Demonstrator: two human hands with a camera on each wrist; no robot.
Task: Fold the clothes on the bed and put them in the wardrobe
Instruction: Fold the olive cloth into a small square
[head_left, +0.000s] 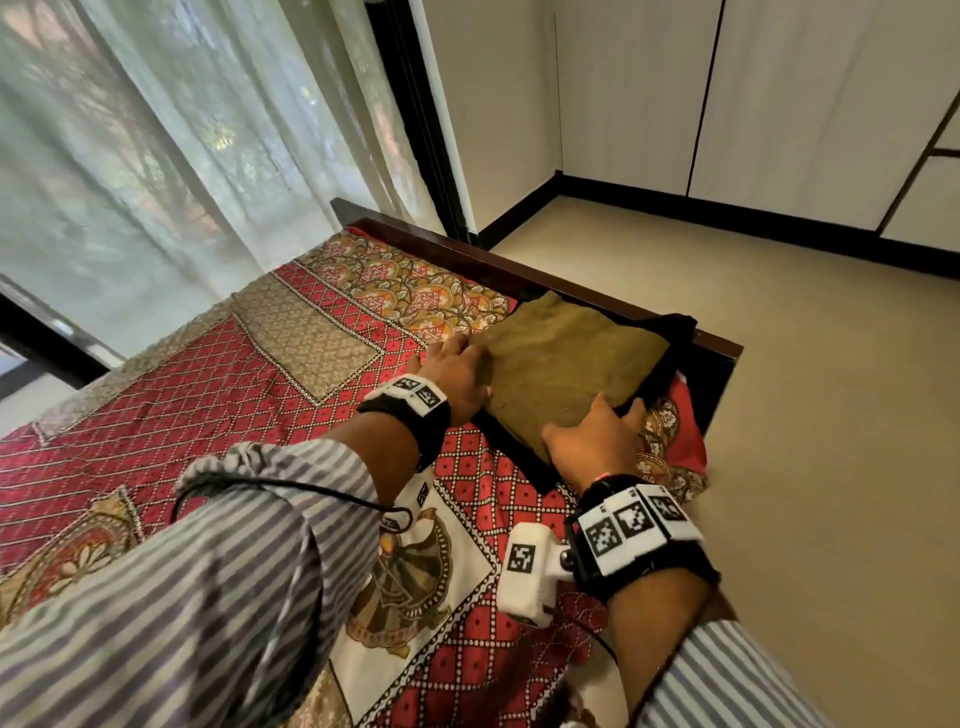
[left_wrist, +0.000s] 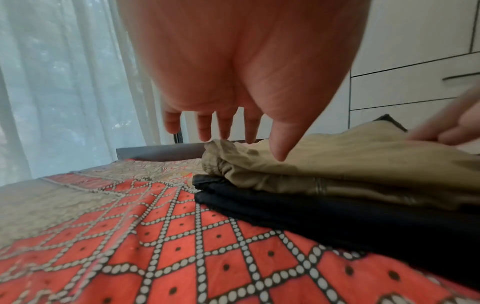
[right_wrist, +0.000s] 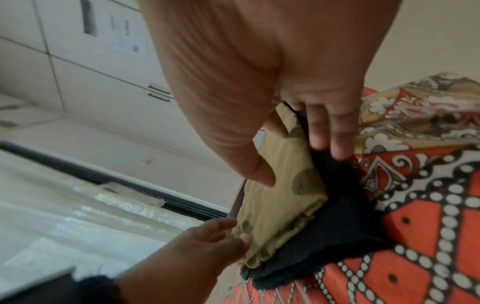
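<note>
A folded olive garment (head_left: 566, 364) lies on top of a folded black garment (head_left: 670, 353) at the foot corner of the bed. My left hand (head_left: 457, 358) is at the stack's left edge, fingers straight and spread; in the left wrist view the left hand (left_wrist: 244, 146) hovers just over the bunched edge of the olive garment (left_wrist: 363, 156). My right hand (head_left: 597, 426) rests on the near right corner. In the right wrist view its thumb lies on the olive garment (right_wrist: 275, 216) and its fingers (right_wrist: 327, 133) reach down the side to the black garment (right_wrist: 337, 226).
The bed has a red patterned cover (head_left: 208, 405) and a dark wooden footboard (head_left: 467, 260) just behind the stack. White wardrobe doors (head_left: 810, 104) line the far wall across a beige floor (head_left: 831, 415). Sheer curtains (head_left: 156, 156) hang on the left.
</note>
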